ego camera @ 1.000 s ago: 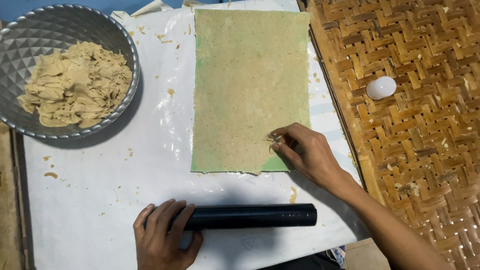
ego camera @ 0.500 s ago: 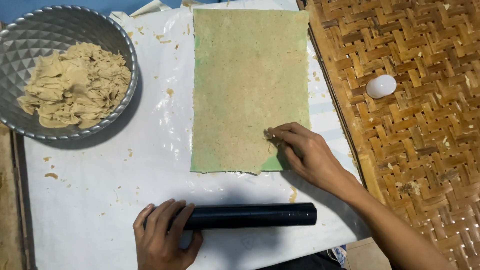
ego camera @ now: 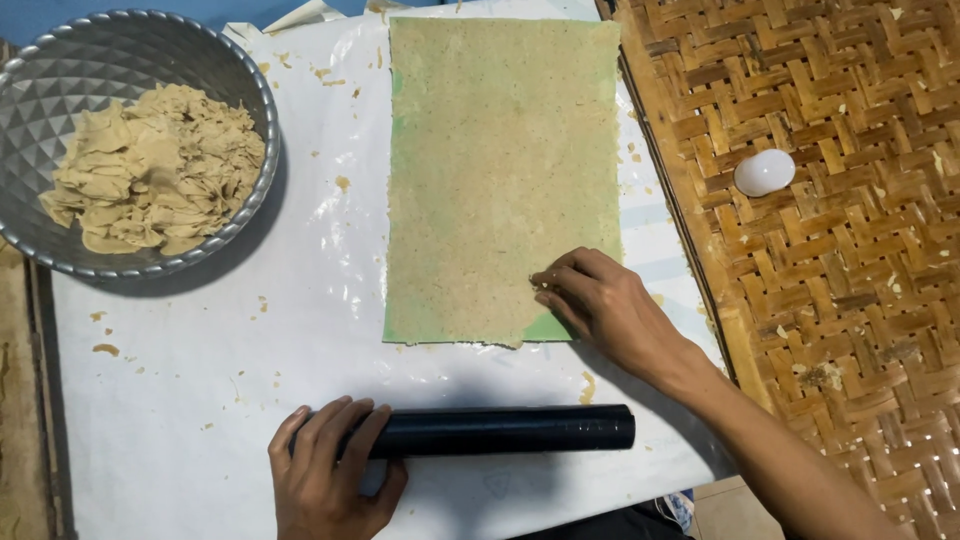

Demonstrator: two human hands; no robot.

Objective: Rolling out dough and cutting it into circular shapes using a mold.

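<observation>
A thin rectangular sheet of beige dough (ego camera: 500, 170) lies spread over a green backing on a white plastic sheet (ego camera: 200, 400). My right hand (ego camera: 600, 305) rests on the dough's lower right corner, fingertips pinched together on its surface. My left hand (ego camera: 330, 475) lies over the left end of a black cylindrical roller (ego camera: 500, 432), which lies flat across the plastic below the dough. A metal bowl (ego camera: 40, 80) at the upper left holds a heap of beige dough pieces (ego camera: 150, 170).
A woven bamboo mat (ego camera: 850, 300) covers the right side, with a small white egg-shaped object (ego camera: 765, 172) on it. Small dough crumbs are scattered on the plastic around the bowl and the sheet.
My right hand's fingertips have crept slightly leftward along the dough's lower right corner. The left hand and roller have stayed still.
</observation>
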